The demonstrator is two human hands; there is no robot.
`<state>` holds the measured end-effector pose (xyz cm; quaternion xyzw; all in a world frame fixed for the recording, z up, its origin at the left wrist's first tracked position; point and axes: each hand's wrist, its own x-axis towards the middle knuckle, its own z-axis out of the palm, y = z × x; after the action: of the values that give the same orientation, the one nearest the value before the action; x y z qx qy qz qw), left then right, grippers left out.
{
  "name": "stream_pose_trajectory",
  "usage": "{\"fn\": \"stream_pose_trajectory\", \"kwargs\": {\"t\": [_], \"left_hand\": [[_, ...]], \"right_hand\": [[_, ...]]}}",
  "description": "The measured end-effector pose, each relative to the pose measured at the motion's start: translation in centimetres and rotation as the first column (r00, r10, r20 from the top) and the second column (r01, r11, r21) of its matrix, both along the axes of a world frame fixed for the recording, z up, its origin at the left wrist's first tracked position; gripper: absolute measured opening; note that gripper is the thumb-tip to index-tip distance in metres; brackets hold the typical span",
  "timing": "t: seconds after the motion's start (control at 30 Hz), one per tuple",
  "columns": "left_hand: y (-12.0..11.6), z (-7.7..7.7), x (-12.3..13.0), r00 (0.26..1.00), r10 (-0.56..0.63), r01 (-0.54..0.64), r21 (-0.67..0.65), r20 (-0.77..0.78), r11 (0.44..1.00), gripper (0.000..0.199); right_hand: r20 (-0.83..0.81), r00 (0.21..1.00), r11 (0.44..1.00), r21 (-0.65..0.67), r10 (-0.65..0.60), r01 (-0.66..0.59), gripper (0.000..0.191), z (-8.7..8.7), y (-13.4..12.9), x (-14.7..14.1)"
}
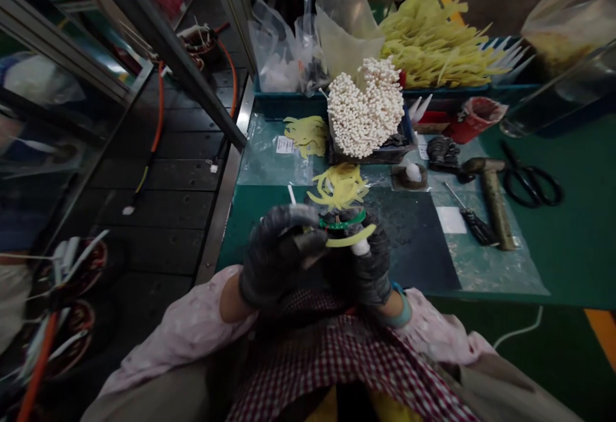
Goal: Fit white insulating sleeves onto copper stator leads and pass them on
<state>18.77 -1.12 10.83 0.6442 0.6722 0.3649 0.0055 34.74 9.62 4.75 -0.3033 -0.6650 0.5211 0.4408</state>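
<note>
The gloved left hand (279, 249) is curling its fingers toward the near end of a curved yellow strip (352, 237), though I cannot tell whether they are actually pinching it. The gloved right hand (373, 265) is closing around the side of a green ring-like part (344, 220), with a white piece (360, 247) showing beside its fingers. The green part is sitting between the two hands, in front of the person's checked apron (308, 351), and the yellow strip is running along its near side. Just beyond, a loose pile of yellow strips (337, 188) is lying by the far edge of a dark mat (418, 236). Farther out, a bundle of white-tipped pieces (366, 111) is standing in a dark tray, and a larger heap of yellow strips (433, 43) is filling a blue bin behind it. To the right, a screwdriver (479, 226), a hammer (495, 197) and black-handled scissors (534, 185) are resting on the green surface (577, 236), while a red cup (476, 117) is leaning behind them.
</note>
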Motion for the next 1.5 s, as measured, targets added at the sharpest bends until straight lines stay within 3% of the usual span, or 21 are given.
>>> {"fn": "stream_pose_trajectory", "kwargs": {"t": [0.07,0.1,0.3,0.47,0.57,0.67,0.77,0.8,0.87,0.9,0.97,1.0,1.07,1.17,1.27,1.37,1.43,1.5], "left_hand": [[0.3,0.2,0.0,0.997,0.072,-0.067,0.168,-0.025,0.984,0.017],[0.4,0.3,0.1,0.996,0.076,-0.066,0.191,-0.043,0.979,0.015],[-0.1,0.9,-0.1,0.959,0.11,-0.053,0.216,-0.262,0.975,0.007],[-0.1,1.5,-0.5,0.948,0.014,0.024,0.114,-0.318,0.993,0.028],[-0.3,1.6,0.1,0.948,0.008,0.02,0.084,-0.318,0.996,0.028],[-0.8,1.0,0.3,0.974,-0.013,0.033,0.083,-0.228,0.996,0.02],[-1.9,0.0,-1.4,0.996,-0.003,0.011,0.087,-0.086,0.996,0.018],[-2.4,-0.4,-2.3,0.999,0.048,-0.046,0.06,-0.026,0.997,0.022],[-3.3,-1.1,-4.2,0.975,0.194,-0.18,-0.117,0.113,0.977,0.057],[-3.6,-1.4,-5.0,0.954,0.251,-0.206,-0.249,0.166,0.946,0.078],[-3.6,-2.1,-6.2,0.934,0.29,-0.158,-0.486,0.21,0.86,0.105],[-3.3,-2.4,-6.6,0.934,0.284,-0.12,-0.561,0.216,0.819,0.108],[-2.0,-2.9,-7.4,0.94,0.256,-0.059,-0.634,0.225,0.771,0.098],[0.5,-3.7,-9.1,0.931,0.205,0.035,-0.633,0.303,0.774,0.063],[1.6,-4.8,-10.3,0.855,0.194,0.129,-0.56,0.481,0.818,0.04],[0.7,-5.8,-9.3,0.705,0.247,0.097,-0.436,0.665,0.895,0.044],[-0.7,-6.2,-7.4,0.592,0.26,0.033,-0.345,0.763,0.938,0.052],[-2.3,-6.4,-5.2,0.549,0.251,-0.05,-0.269,0.797,0.962,0.062]], "right_hand": [[0.015,1.0,0.999,0.031,0.009,-0.009,0.038,0.0,0.5,0.0],[0.012,1.0,0.999,0.05,0.004,-0.005,0.038,0.0,0.6,0.0],[-0.043,0.999,0.994,0.108,-0.001,0.005,0.024,0.5,0.8,0.0],[-0.022,0.999,0.994,0.108,0.024,-0.022,0.025,1.5,0.8,0.3],[-0.028,0.996,0.986,0.15,0.079,-0.074,0.025,1.9,0.6,0.9],[-0.063,0.995,0.985,0.156,0.082,-0.071,0.025,1.6,0.3,1.1],[-0.148,0.989,0.99,0.141,0.025,-0.004,0.029,0.6,0.3,0.7],[-0.168,0.986,0.991,0.137,0.023,0.001,0.033,0.3,0.4,0.5],[-0.169,0.981,0.987,0.14,0.099,-0.076,0.038,0.1,0.7,0.2],[-0.142,0.969,0.972,0.154,0.2,-0.178,0.038,0.2,0.9,0.1],[-0.037,0.9,0.885,0.204,0.435,-0.419,0.031,1.0,1.4,0.0],[0.036,0.855,0.827,0.237,0.518,-0.511,0.027,1.6,1.6,0.0],[0.178,0.809,0.742,0.327,0.56,-0.586,0.025,2.7,1.8,-0.2],[0.371,0.834,0.677,0.49,0.409,-0.55,0.033,3.3,1.0,-1.0],[0.586,0.79,0.596,0.574,0.181,-0.562,0.033,2.1,-1.0,-2.5],[0.703,0.708,0.539,0.569,0.075,-0.622,0.029,0.5,-3.0,-3.2],[0.684,0.725,0.545,0.582,0.074,-0.604,0.026,-0.1,-3.9,-2.9],[0.633,0.766,0.572,0.591,0.109,-0.569,0.024,-0.2,-4.4,-1.9]]}}
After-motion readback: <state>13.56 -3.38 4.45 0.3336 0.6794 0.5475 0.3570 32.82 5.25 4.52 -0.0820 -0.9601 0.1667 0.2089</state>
